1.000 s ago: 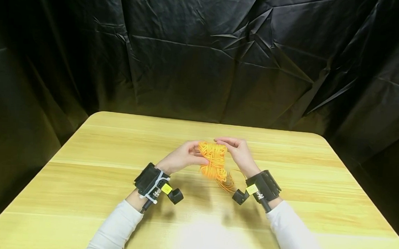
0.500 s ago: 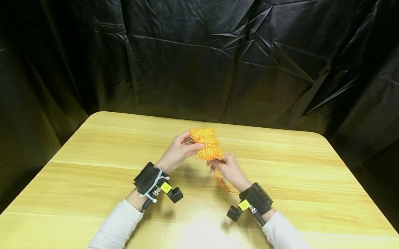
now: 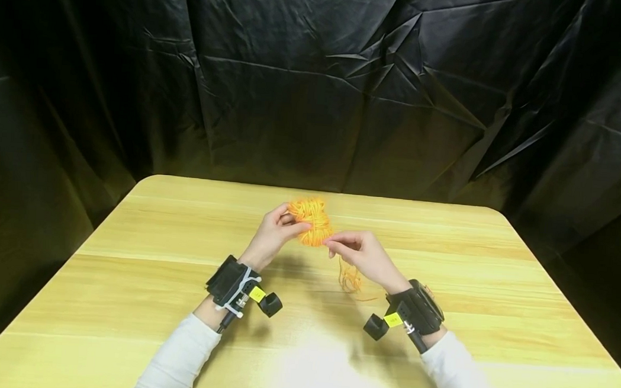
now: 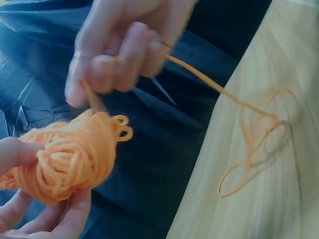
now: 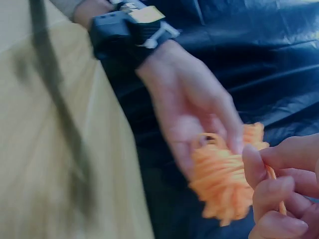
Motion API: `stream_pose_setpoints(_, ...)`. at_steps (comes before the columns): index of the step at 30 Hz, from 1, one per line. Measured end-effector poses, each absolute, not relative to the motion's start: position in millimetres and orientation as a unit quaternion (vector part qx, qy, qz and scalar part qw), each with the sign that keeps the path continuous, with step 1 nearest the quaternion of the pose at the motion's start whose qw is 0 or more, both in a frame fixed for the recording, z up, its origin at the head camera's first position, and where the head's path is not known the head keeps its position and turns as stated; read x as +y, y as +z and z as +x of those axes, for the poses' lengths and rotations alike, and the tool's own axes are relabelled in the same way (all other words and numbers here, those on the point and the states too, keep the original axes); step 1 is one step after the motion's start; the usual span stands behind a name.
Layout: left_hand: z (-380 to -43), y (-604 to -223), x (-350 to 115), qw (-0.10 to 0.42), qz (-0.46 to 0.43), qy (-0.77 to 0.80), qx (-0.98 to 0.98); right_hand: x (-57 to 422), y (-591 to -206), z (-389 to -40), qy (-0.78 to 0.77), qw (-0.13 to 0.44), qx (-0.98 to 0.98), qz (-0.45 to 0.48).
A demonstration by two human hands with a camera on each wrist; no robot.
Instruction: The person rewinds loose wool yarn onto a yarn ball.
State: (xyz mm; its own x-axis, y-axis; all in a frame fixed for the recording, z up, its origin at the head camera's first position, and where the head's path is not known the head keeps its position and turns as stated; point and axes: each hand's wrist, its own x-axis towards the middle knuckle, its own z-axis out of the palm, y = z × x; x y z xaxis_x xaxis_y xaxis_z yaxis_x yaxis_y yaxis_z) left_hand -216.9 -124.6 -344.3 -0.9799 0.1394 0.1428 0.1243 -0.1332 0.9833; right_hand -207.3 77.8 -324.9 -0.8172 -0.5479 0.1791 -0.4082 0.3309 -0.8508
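A skein of orange yarn (image 3: 316,223), wound tight around its middle, is held up over the far half of the table. My left hand (image 3: 269,234) grips it from the left, thumb on the near face and fingers behind. At its lower right end, my right hand (image 3: 362,255) pinches a strand of yarn between thumb and forefinger. The left wrist view shows that strand (image 4: 88,94) rising from the skein (image 4: 75,154) to the pinching fingers. From the curled fingers the loose tail (image 4: 214,84) runs down to the table, lying there in loops.
The wooden table (image 3: 122,301) has rounded far corners, and a black sheet (image 3: 273,108) hangs behind it. Each wrist carries a black strap with a small camera (image 3: 270,304) sticking out inward. The yarn's loose loops (image 3: 349,277) lie below the right hand.
The skein has moved left and away with my left hand and turned slightly. My right hand went from its upper right corner down to its lower end, then drew a little right, pinching the strand.
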Motion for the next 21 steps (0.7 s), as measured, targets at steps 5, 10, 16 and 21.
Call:
stream_pose_setpoints(5,-218,-347,-125,0.048,0.133,0.703,0.697,82,-309,-211,-0.525,0.051,0.796,-0.296)
stream_pose_setpoints(10,-217,-348,-124,0.087,0.185,0.657,0.725,82,-300,-219,-0.585,0.032,0.761,-0.279)
stream_pose_setpoints(16,-213,-344,-121,0.114,0.228,0.641,0.724,81,-303,-236,-0.67,0.004,0.701,-0.244)
stream_pose_setpoints(21,-210,-340,-120,0.121,0.246,0.635,0.722,80,-316,-246,-0.71,0.028,0.676,-0.195)
